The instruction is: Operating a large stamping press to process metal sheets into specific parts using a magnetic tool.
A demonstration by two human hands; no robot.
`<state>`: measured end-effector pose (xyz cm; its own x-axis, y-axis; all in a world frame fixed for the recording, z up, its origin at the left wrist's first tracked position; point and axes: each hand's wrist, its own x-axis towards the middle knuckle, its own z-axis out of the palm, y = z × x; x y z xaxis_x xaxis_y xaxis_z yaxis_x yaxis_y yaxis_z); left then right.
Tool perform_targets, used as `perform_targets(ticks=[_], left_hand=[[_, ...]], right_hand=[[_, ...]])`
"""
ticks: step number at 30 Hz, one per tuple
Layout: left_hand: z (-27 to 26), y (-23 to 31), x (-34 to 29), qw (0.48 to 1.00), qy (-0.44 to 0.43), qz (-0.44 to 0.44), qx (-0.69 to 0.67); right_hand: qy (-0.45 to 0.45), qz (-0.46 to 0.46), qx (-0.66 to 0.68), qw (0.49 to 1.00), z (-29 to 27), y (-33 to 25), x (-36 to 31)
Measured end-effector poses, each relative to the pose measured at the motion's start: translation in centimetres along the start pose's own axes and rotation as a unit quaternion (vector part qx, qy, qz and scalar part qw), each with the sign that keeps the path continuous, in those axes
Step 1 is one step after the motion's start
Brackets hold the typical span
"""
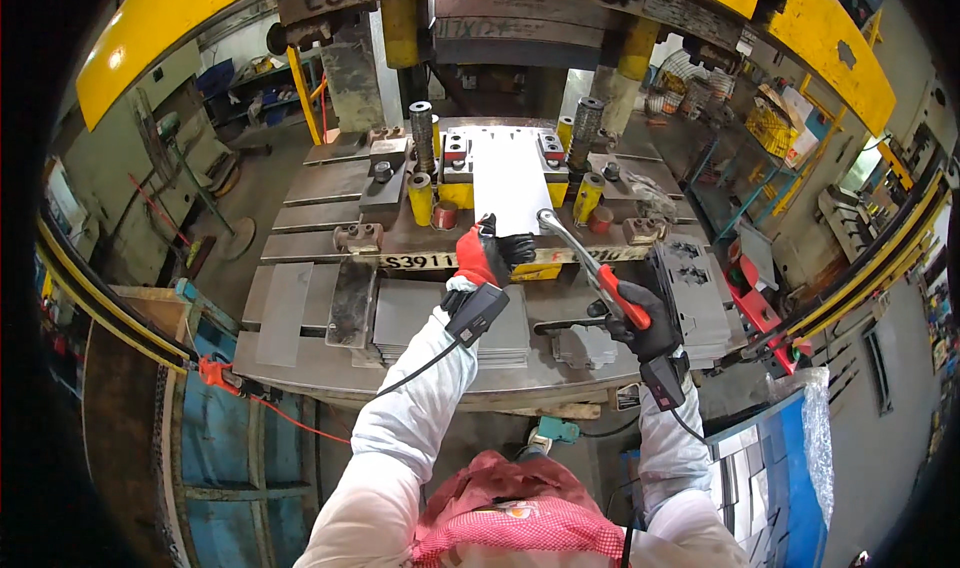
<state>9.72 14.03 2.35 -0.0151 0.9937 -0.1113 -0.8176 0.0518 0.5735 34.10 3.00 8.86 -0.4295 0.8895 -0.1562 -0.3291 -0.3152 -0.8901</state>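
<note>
Centrally in the frame, the person's left hand point(487, 255), in a red and black glove, is closed on the near edge of a pale metal sheet point(511, 181), fingers curled over it. That flat sheet lies lengthwise on the lower die of a large press, running from the glove up toward the top centre. Just right of centre, the right hand point(645, 330), in a dark glove, is wrapped tight around the red grip of a long metal tool point(588, 266), whose shiny curved tip reaches up and left to the sheet's near right corner, right beside the left glove. Yellow posts point(421, 197) and coiled springs stand on either side of the sheet. Below the hands, on the grey press table point(300, 366), sit stacks of flat grey blanks point(405, 313), and a stack of punched grey plates point(694, 290) lies to the right. At lower right, a blue bin point(800, 488) lined with clear plastic holds a few flat grey metal pieces. Yellow press framing point(150, 28) arcs across the top.
</note>
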Motion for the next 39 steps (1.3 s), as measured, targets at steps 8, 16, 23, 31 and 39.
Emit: perform_targets(ticks=[8,16,23,31,39], left_hand=[[-2.1,-1.1,2.3,0.994,-0.006,0.062,0.089],[-3.8,-0.9,3.1,0.987,0.003,0.112,0.114],[1.0,0.5,-1.2,0.999,-0.012,-0.022,0.025],[-2.7,0.5,1.8,0.985,-0.087,-0.144,-0.026],[-1.4,-0.3,1.4,0.968,-0.038,0.102,0.224]], right_hand=[[0.032,0.013,0.004,0.999,-0.1,0.1,0.1],[-0.006,0.028,0.024,0.999,0.3,0.3,0.6],[-0.018,0.003,0.028,0.999,-0.4,0.7,0.1],[-0.017,0.002,0.036,0.999,-0.2,1.3,0.3],[-0.003,-0.004,0.014,1.0,0.1,1.1,-0.4]])
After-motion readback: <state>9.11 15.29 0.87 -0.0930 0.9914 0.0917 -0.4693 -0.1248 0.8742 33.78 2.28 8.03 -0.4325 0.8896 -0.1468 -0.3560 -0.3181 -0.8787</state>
